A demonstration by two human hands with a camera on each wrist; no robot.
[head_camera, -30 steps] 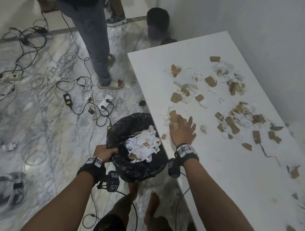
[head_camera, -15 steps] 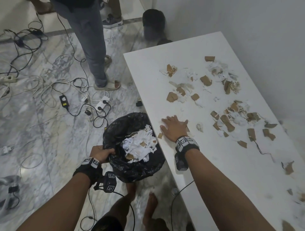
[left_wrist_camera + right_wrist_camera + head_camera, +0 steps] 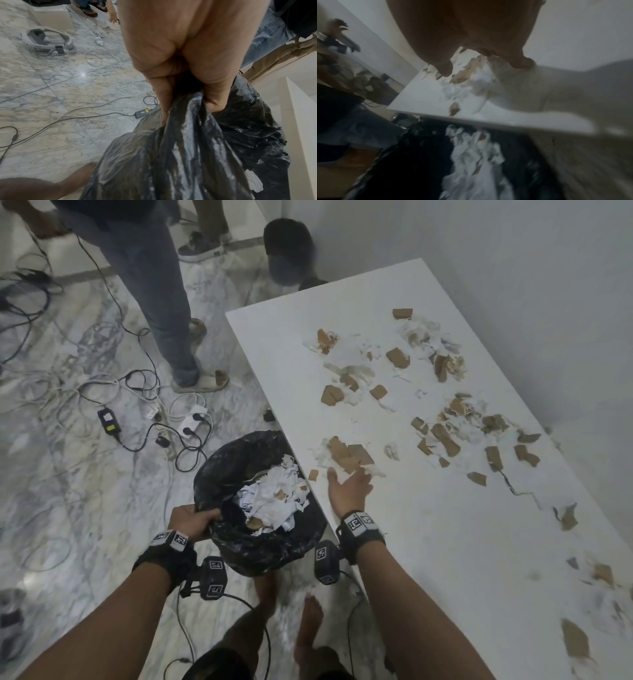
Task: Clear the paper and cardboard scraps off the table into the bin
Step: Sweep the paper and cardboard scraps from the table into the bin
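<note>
Left hand [image 3: 191, 520] grips the rim of the black bin bag [image 3: 260, 539], fingers curled into the plastic, holding it just below the table [image 3: 428, 542] edge. Right hand [image 3: 349, 491] lies on the table near that edge, fingers spread and holding nothing, against a small pile of scraps [image 3: 346, 455]. More scraps lie farther across the table; the bag holds paper.

White table [image 3: 428, 542]: brown cardboard scraps [image 3: 351, 455] and white paper scraps [image 3: 423, 335] scattered over its far half, one clump near the left edge; a few more scraps [image 3: 575, 642] at the near right. Marble floor [image 3: 68, 481] beside it: tangled cables [image 3: 137, 392], a black power adapter [image 3: 108, 421].
</note>
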